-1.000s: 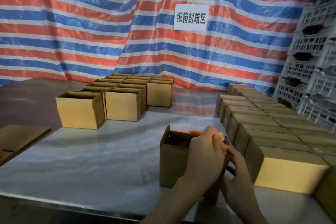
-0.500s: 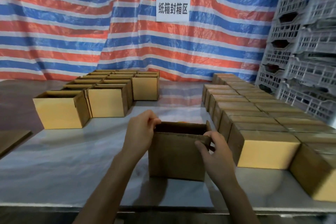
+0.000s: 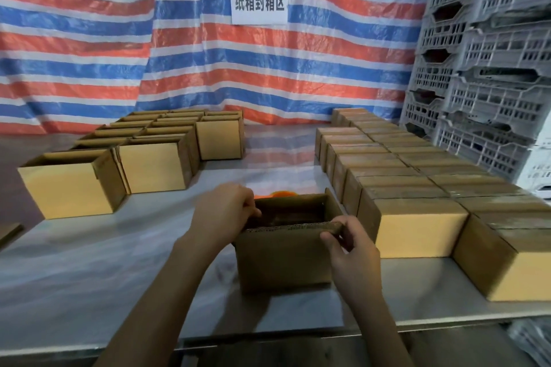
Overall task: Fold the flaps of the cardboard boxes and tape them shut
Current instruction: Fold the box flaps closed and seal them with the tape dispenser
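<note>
From the head camera, my grip matches half a second ago: my left hand curls over the left rim of the open brown corrugated cardboard box, and my right hand pinches its near right corner. The box stands on the glossy table, between open boxes and flat-topped closed boxes.
</note>
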